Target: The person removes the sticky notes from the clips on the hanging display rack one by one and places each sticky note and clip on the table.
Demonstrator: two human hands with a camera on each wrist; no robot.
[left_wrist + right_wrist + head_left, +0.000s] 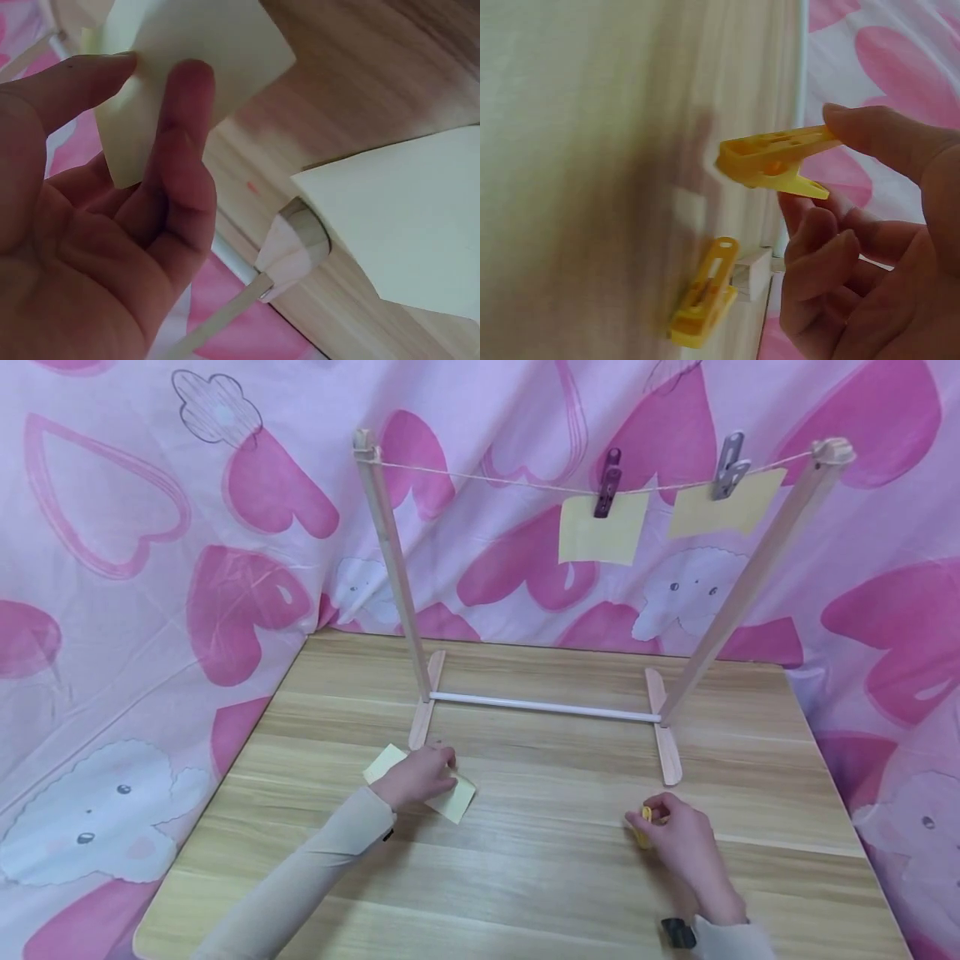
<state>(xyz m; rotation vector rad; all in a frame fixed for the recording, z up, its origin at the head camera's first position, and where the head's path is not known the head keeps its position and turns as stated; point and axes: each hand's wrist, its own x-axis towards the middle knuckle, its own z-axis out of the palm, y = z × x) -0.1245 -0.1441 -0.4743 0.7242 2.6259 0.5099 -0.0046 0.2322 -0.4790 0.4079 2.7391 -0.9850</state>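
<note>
My left hand (420, 777) pinches a pale yellow paper sheet (217, 52) between thumb and fingers, low over the table. A second pale yellow sheet (405, 217) lies on the table beside the left foot of a wooden rack. In the right wrist view, my right hand (686, 839) holds a yellow clothespin (780, 154), thumb on one handle and fingers at the other. Below it, another yellow clothespin (705, 296) rests on the tabletop.
The wooden rack's posts (397, 568) carry a string (480, 478). From it hang two yellow sheets, one by a dark purple clothespin (608, 485), one by a grey clothespin (729, 468). A white rod (543, 706) joins the feet. Heart-patterned cloth (255, 610) surrounds the table (540, 877).
</note>
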